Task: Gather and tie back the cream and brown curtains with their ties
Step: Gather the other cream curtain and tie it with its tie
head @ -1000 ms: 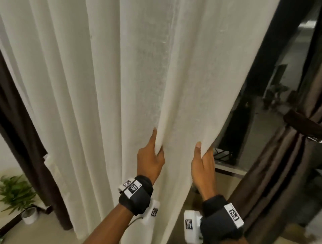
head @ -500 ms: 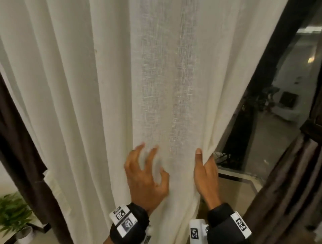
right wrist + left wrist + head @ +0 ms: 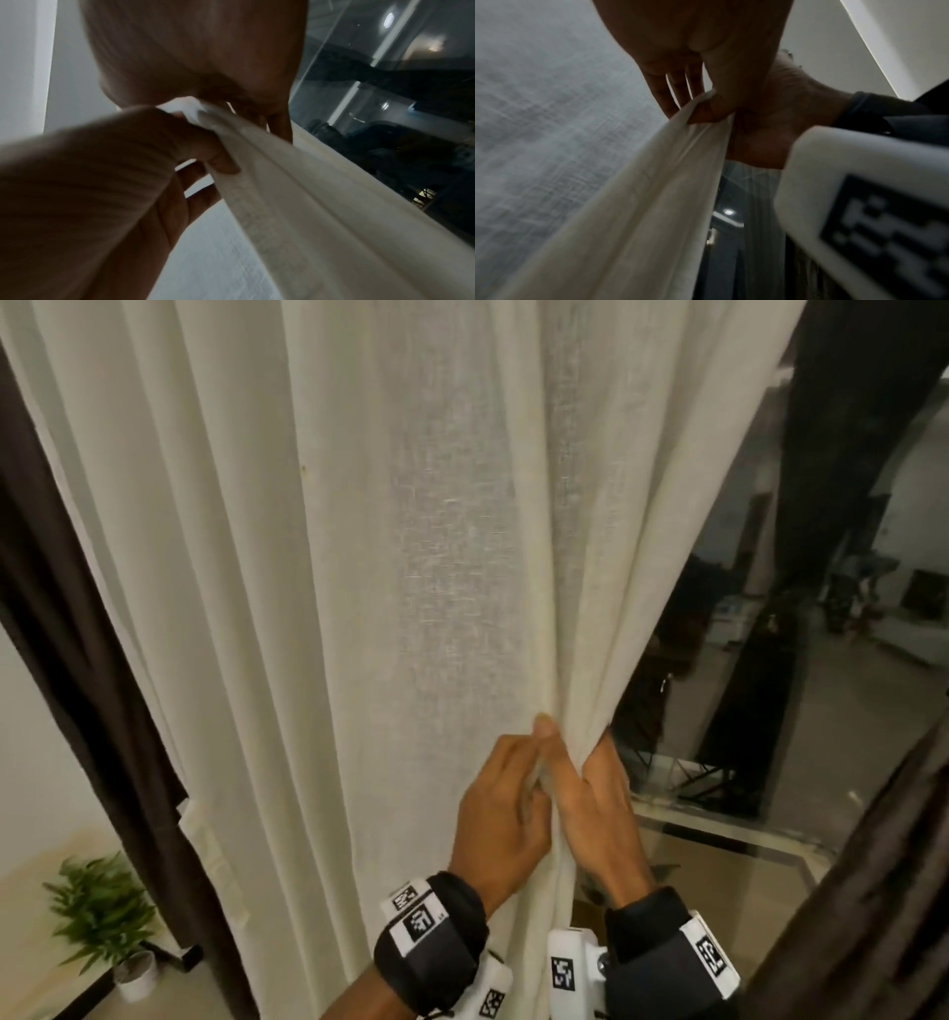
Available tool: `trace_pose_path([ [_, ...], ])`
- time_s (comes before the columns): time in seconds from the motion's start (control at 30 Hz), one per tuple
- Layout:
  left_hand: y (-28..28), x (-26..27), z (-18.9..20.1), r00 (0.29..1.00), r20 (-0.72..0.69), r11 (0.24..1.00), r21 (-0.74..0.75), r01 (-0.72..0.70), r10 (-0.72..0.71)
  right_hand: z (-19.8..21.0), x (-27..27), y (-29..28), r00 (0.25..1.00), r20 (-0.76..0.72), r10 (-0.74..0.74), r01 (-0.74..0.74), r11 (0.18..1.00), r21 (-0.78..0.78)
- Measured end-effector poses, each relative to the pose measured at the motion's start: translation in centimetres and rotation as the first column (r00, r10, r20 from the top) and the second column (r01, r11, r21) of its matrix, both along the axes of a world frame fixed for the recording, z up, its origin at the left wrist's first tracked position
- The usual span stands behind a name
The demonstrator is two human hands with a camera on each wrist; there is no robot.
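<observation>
The cream curtain (image 3: 411, 608) hangs in long folds across the head view. My left hand (image 3: 513, 778) and right hand (image 3: 580, 762) meet at its right edge and pinch the same bunch of folds. In the left wrist view my thumb and fingers (image 3: 677, 91) clamp the cream fold (image 3: 667, 172). The right wrist view shows the fold (image 3: 282, 192) running out from under my right palm. A brown curtain (image 3: 77, 660) hangs behind the cream one on the left, and another (image 3: 873, 891) at the lower right. A cream strip (image 3: 210, 855) dangles by the cream curtain's left edge.
A dark glass pane (image 3: 770, 711) with reflections stands right of the cream curtain, with a low sill (image 3: 719, 834) under it. A small potted plant (image 3: 102, 916) sits on the floor at the lower left, beside a pale wall (image 3: 31, 762).
My left hand let go of its fold, opened, and moved right to join the right hand on the curtain's edge. The right hand kept its hold.
</observation>
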State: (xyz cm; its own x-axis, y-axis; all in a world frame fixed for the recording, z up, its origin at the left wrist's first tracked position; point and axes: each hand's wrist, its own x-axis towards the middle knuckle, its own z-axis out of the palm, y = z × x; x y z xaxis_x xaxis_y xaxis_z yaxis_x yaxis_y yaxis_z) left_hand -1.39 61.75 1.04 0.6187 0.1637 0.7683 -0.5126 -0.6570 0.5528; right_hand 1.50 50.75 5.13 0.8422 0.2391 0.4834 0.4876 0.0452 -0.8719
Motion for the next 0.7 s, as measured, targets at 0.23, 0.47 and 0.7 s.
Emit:
trace_pose_path([
  [0.23, 3.0, -2.1, 1.4, 0.944, 0.172, 0.958, 0.000, -0.287, 0.283, 0.8, 2.5, -0.1, 0.991, -0.001, -0.134, 0.134, 0.990, -0.052],
  [0.47, 13.0, -0.2, 1.5, 0.789, -0.004, 0.705, -0.447, -0.551, 0.614, -0.1, 1.4, 1.5, 0.988, -0.025, -0.155, 0.153, 0.986, -0.062],
  [0.7, 10.5, 0.0, 1.5, 0.984, 0.071, 0.974, -0.168, -0.151, 0.165, 1.2, -0.5, 5.2, 0.991, -0.056, -0.121, 0.118, 0.991, -0.064],
])
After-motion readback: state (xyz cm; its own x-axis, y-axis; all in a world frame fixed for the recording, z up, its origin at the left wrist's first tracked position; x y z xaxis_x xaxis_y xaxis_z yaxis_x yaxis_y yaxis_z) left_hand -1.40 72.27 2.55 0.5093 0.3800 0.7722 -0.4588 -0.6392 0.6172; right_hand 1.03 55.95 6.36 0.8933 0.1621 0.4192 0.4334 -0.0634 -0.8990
